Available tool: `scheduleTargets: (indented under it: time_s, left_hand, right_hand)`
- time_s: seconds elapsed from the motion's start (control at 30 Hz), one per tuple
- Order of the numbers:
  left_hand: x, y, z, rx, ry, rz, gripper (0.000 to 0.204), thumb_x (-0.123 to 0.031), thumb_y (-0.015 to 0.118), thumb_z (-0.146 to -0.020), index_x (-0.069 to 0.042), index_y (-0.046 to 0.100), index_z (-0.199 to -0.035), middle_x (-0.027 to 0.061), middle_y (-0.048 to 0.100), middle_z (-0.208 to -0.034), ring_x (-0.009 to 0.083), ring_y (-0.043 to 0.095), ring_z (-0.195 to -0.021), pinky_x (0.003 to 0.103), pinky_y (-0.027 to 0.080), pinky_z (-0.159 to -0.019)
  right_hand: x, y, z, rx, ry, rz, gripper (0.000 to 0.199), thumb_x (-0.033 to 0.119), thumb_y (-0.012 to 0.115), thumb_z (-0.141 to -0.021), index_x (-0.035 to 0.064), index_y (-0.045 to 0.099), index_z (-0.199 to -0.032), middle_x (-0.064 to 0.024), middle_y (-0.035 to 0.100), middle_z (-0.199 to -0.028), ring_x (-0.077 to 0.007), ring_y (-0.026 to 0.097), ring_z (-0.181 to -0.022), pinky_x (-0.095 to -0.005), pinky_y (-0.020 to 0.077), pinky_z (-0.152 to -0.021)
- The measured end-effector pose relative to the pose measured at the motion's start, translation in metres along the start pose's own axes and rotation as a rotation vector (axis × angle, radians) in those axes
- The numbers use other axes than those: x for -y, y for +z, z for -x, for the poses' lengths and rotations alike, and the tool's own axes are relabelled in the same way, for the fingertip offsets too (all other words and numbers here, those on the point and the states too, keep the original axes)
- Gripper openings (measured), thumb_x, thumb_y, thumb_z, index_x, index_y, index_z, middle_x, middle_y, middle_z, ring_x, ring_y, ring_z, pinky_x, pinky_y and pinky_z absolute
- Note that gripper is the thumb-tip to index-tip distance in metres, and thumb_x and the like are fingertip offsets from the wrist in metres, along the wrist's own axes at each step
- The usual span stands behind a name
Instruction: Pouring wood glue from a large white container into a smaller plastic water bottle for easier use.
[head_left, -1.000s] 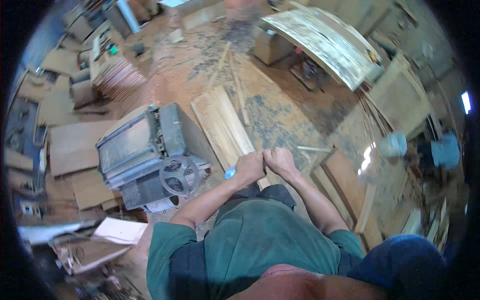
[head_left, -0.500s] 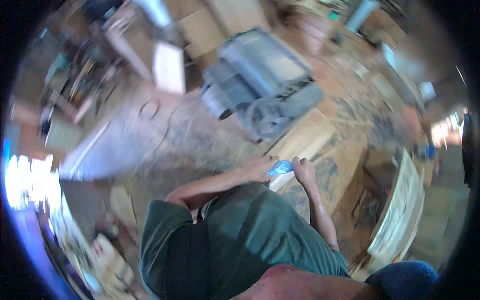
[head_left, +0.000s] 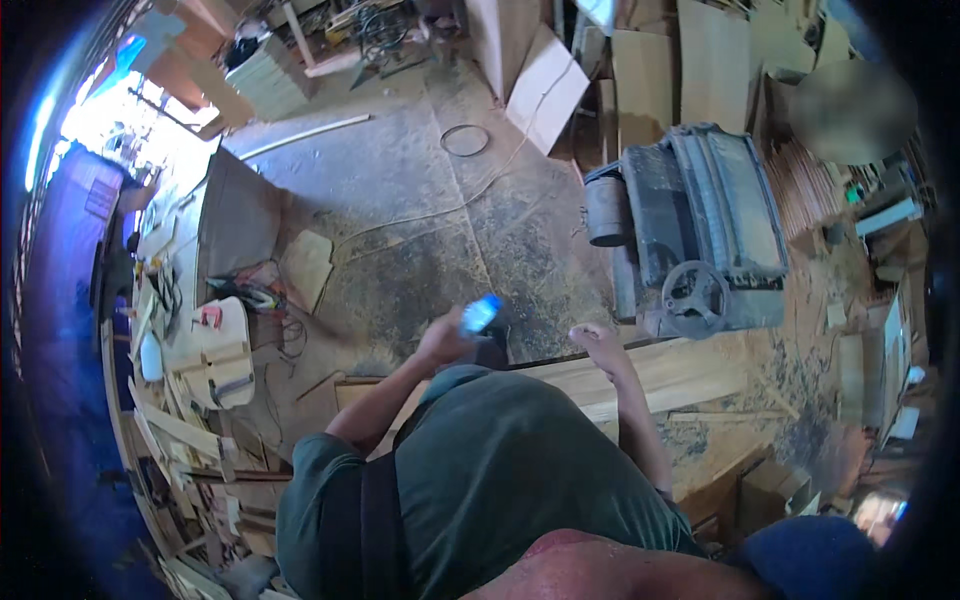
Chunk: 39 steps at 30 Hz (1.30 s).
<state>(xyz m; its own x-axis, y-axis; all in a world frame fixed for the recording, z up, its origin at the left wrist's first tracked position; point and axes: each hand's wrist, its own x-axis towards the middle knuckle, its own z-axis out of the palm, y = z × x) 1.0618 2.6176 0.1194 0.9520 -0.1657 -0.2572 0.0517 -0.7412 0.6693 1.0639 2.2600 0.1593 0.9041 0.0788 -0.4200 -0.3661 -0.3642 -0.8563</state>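
Observation:
My left hand (head_left: 443,341) is closed around a small clear plastic bottle (head_left: 478,318) with a bright blue end, tilted up to the right in front of my body. To the right, apart from the bottle, my right hand (head_left: 598,346) is raised with its fingers loosely bent, and nothing shows in it. Beneath the right hand and forearm lies a long pale wooden board (head_left: 665,378).
A dusty grey machine with a handwheel (head_left: 696,298) stands ahead on the right. A cable (head_left: 425,220) and a thin hoop (head_left: 465,140) lie on the floor. At left is a cluttered workbench (head_left: 200,340); boards (head_left: 548,90) lean at the back.
My view has swung left, so the machine now appears farther right. Both hands were together at the bottle; the right hand has come away, and the left now holds it alone.

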Motion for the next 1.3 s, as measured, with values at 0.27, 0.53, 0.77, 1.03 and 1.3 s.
scheduleTargets:
  time_s: [0.27,0.53,0.77,1.03,1.3]
  left_hand:
    - [0.215,-0.103,-0.011,-0.544,-0.363,0.275,0.048,-0.016,0.075,-0.069,-0.003,0.056,-0.111,0.0199,0.069,-0.098,0.0349,0.069,-0.093,0.044,0.053,-0.081]
    - [0.382,-0.247,-0.107,-0.566,-0.364,0.220,0.044,-0.014,0.074,-0.069,-0.001,0.055,-0.107,0.0217,0.067,-0.090,0.0332,0.070,-0.087,0.041,0.053,-0.078]
    - [0.469,-0.386,-0.186,-0.773,-0.376,0.346,0.059,-0.017,0.077,-0.068,-0.001,0.053,-0.120,0.0191,0.068,-0.101,0.0313,0.069,-0.094,0.042,0.052,-0.083]
    - [0.630,-0.417,-0.256,-0.575,-0.764,0.912,0.038,-0.009,0.077,-0.072,-0.006,0.061,-0.106,0.0039,0.063,-0.093,0.0164,0.061,-0.079,0.036,0.051,-0.073]
    - [0.694,-0.593,-0.344,-1.069,-0.734,1.418,0.040,-0.032,0.076,-0.083,-0.011,0.056,-0.111,0.0040,0.058,-0.083,0.0203,0.059,-0.063,0.036,0.053,-0.056]
  right_hand:
    - [0.090,0.084,-0.148,0.162,0.135,-0.153,0.028,0.029,0.070,-0.094,0.0071,0.072,-0.110,-0.0071,0.072,-0.102,-0.0142,0.065,-0.092,-0.0280,0.0516,-0.080]
    - [0.211,0.247,-0.313,0.477,0.068,-1.099,0.024,0.015,0.066,-0.096,0.0088,0.063,-0.118,-0.0116,0.063,-0.120,-0.0269,0.065,-0.106,-0.0371,0.0555,-0.090]
    - [0.313,0.333,-0.478,0.471,0.195,-1.103,0.020,0.015,0.069,-0.094,0.0063,0.065,-0.111,-0.0111,0.065,-0.120,-0.0246,0.066,-0.103,-0.0354,0.0561,-0.088]
    - [0.423,0.430,-0.734,0.325,0.282,-1.033,0.021,0.015,0.070,-0.092,0.0052,0.065,-0.110,-0.0092,0.067,-0.106,-0.0195,0.064,-0.091,-0.0316,0.0552,-0.079]
    - [0.633,0.603,-0.936,0.519,0.298,-0.829,0.019,0.017,0.072,-0.088,0.0093,0.064,-0.104,-0.0065,0.068,-0.100,-0.0175,0.065,-0.089,-0.0345,0.0546,-0.078]
